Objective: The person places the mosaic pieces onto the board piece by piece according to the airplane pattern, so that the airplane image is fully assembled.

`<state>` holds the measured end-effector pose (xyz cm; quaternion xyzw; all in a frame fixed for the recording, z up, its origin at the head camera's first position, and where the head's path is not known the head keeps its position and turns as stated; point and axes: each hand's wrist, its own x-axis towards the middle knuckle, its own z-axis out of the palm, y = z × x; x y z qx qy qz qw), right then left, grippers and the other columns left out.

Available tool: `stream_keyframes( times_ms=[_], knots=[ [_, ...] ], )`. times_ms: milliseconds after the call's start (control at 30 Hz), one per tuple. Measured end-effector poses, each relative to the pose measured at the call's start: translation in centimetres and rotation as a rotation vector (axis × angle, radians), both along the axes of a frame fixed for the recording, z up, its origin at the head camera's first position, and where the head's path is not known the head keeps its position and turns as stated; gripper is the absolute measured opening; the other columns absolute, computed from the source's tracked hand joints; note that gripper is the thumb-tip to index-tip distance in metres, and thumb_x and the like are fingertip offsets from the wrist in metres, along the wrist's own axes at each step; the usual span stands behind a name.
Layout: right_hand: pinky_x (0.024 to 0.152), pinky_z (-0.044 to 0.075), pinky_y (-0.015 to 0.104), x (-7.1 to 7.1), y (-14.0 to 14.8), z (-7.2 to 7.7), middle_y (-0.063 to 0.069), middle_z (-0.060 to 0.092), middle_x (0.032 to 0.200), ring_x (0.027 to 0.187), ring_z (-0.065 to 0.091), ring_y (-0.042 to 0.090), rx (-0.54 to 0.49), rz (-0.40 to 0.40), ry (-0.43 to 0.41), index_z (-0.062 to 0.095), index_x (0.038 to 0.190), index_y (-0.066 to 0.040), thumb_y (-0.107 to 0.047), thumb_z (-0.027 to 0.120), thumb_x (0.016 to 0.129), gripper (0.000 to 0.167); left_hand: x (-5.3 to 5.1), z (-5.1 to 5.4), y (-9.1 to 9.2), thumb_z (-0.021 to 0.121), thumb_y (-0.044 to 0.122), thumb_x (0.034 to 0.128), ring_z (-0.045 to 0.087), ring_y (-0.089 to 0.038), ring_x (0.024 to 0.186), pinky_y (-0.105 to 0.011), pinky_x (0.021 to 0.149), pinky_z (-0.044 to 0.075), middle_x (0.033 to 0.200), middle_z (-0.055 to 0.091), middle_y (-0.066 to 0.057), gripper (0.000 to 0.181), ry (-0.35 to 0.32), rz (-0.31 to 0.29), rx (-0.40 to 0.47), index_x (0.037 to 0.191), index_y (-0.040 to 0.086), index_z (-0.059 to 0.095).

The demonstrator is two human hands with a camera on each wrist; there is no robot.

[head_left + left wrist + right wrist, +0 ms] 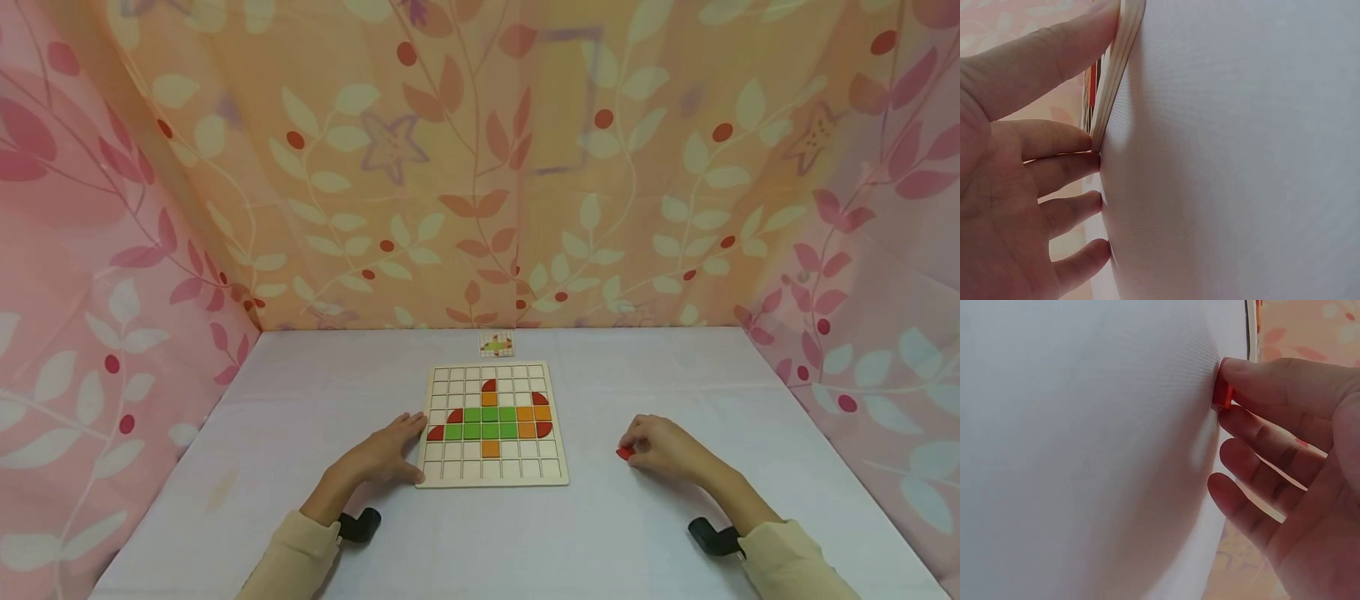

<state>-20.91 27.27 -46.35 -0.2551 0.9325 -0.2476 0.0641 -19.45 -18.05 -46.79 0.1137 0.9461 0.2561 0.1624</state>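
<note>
A wooden grid board (525, 471) lies on the table with green, orange and red pieces set in its squares. Several green square tiles (490, 422) form two rows across its middle, with orange tiles (527, 421) to their right. Along the board's left edge rests my left hand (384, 452), fingers extended, thumb near the front left corner. In the left wrist view its thumb and fingertips (1079, 144) touch the board's side. To the right of the board, my right hand (663, 447) pinches a small red piece (1222, 384) between thumb and forefinger, close to the tabletop.
A small pattern card (497, 343) with a coloured picture lies behind the board. White cloth (315, 375) covers the table. Floral curtains (480, 167) stand at the back and both sides. Black wrist devices (362, 526) sit at both cuffs.
</note>
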Motion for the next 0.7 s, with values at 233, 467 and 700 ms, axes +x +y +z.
stream_keyframes(
  times_ms=[233,467,700],
  knots=[
    [0.064,0.043,0.02,0.01,0.04,-0.15,-0.007,0.062,0.086,0.075,0.046,0.001,0.009,0.004,-0.003,0.076,0.09,-0.01,-0.002,0.076,0.075,0.017,-0.02,-0.03,0.04,0.086,0.019,0.07,0.02,-0.035,0.15,-0.058,0.117,0.024,0.159,0.033,-0.01,0.095,-0.005,0.005,-0.015,0.15,0.006,0.037],
    [0.063,0.043,0.02,0.0,0.03,-0.34,-0.007,0.062,0.085,0.074,0.046,0.0,0.011,0.004,0.021,0.076,0.09,-0.01,-0.003,0.076,0.074,0.017,-0.01,0.08,0.08,0.086,0.019,0.0692,0.02,-0.035,0.15,-0.059,0.117,0.023,0.159,0.032,-0.01,0.096,-0.017,0.008,-0.005,0.15,0.005,0.037],
    [0.063,0.043,0.02,-0.09,-0.18,-0.23,-0.007,0.062,0.085,0.075,0.047,0.002,0.022,-0.017,0.012,0.076,0.091,-0.011,-0.007,0.078,0.076,0.016,-0.11,-0.12,-0.07,0.085,0.019,0.0706,0.02,-0.035,0.15,-0.058,0.117,0.023,0.159,0.033,-0.01,0.094,-0.007,0.003,-0.009,0.15,0.005,0.037]
  ],
)
